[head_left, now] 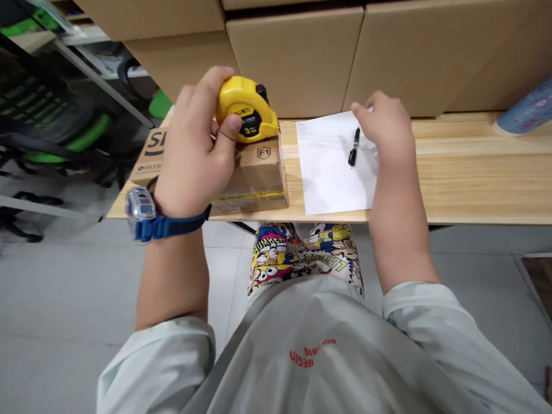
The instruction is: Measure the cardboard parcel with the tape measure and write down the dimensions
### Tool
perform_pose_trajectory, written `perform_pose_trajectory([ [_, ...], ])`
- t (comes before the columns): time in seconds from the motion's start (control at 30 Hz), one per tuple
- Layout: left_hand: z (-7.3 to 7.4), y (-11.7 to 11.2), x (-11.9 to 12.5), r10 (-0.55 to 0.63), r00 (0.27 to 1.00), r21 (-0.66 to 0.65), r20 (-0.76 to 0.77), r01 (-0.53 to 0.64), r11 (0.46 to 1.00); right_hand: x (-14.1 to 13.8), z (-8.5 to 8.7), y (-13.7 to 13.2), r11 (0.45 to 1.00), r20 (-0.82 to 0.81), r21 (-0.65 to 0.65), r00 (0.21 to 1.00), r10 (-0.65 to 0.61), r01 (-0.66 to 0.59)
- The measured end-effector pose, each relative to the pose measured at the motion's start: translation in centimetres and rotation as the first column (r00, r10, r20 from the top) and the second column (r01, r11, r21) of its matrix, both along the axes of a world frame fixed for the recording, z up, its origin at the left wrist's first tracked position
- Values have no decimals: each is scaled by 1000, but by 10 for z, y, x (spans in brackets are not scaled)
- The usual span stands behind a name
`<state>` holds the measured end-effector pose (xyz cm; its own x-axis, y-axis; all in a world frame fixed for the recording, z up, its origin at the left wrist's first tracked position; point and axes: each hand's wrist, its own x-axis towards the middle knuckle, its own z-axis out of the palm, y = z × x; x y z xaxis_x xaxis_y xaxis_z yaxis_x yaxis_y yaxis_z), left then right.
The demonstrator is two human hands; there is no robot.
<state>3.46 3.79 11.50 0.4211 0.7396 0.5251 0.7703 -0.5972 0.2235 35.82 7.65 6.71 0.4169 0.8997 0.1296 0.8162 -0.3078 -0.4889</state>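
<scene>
My left hand (196,144) is wrapped round a yellow tape measure (245,109) with a black label. The tape measure rests at the top of a small cardboard box (259,167), and no drawn-out blade can be made out. My right hand (386,123) hovers over the upper right of a white sheet of paper (332,184) with faint writing. Its fingers are curled, and whether they grip the paper's edge is hidden. Just left of that hand, a black marker pen (354,148) lies on the sheet.
Large cardboard boxes (293,63) stand along the back of the wooden table (478,172). A blue patterned cylinder (526,109) is at the right. Left of the table are a black and green chair (56,126) and a shelf. The table's front edge runs near my body.
</scene>
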Motion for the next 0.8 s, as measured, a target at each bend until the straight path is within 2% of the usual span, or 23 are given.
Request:
perform_pose_trajectory([
  [0.07,-2,-1,0,6,998,-12,64,-6,1000,11,-14,7,986,-8,-160,999,-39,37],
  [0.1,-2,-1,0,-2,997,-19,82,4,1000,14,-20,9,980,-14,-196,999,-32,28],
  [0.17,-3,0,-1,-36,995,-35,88,39,999,16,-28,13,983,-45,-182,999,0,-9],
  [0.27,-2,2,-1,-61,996,-64,72,66,996,17,-28,14,994,-122,-104,993,2,-15],
  [0.37,-1,1,1,-46,995,-78,84,52,996,14,-25,17,989,-84,-149,996,-4,-8],
  [0.5,0,-2,2,-46,995,-71,90,52,996,6,-31,23,966,97,-203,978,184,-161],
  [0.63,0,-6,2,-39,995,-51,90,44,998,16,-35,25,899,18,-258,929,371,-354],
  [0.7,0,-9,2,-36,997,-38,75,39,999,24,-35,25,868,78,-273,890,450,-415],
  [0.8,0,-11,1,0,998,19,66,-2,1000,33,-33,22,819,260,-280,781,568,-502],
])
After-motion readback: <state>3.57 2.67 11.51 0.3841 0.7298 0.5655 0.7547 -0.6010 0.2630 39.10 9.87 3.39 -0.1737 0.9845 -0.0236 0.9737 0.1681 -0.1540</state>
